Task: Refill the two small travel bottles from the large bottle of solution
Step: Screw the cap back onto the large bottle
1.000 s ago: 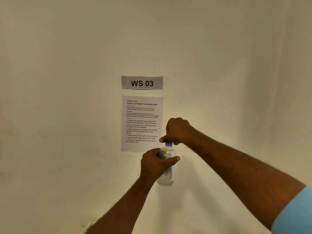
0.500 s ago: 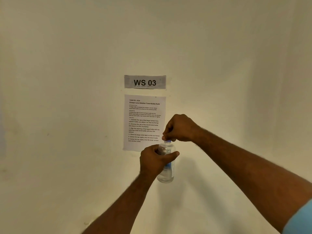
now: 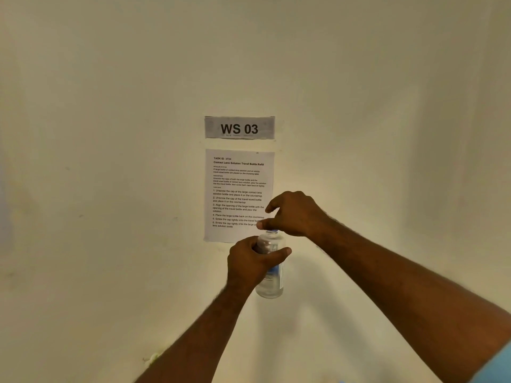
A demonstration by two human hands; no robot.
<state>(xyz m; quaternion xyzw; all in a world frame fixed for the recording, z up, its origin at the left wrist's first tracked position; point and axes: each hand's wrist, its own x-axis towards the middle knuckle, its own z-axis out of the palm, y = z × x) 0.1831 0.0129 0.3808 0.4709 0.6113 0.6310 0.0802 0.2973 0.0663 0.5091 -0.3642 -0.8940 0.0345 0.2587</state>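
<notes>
A clear bottle [image 3: 272, 283] with a blue-and-white label hangs upright in the air in front of the wall. My left hand [image 3: 253, 259] grips its upper body, thumb across the front. My right hand [image 3: 294, 215] sits on top of the bottle, with thumb and curled fingers pinching the blue cap [image 3: 272, 231], of which only a sliver shows. The index finger is lifted off. No small travel bottles are in view.
A cream wall fills the view. A grey "WS 03" sign [image 3: 239, 128] and a printed instruction sheet [image 3: 237, 189] are stuck to it, just behind my hands. A small pale scrap [image 3: 152, 356] shows at the bottom left.
My right hand has turned on the cap and its index finger has lifted. The bottle and my left hand have stayed almost in place. The view has shifted slightly.
</notes>
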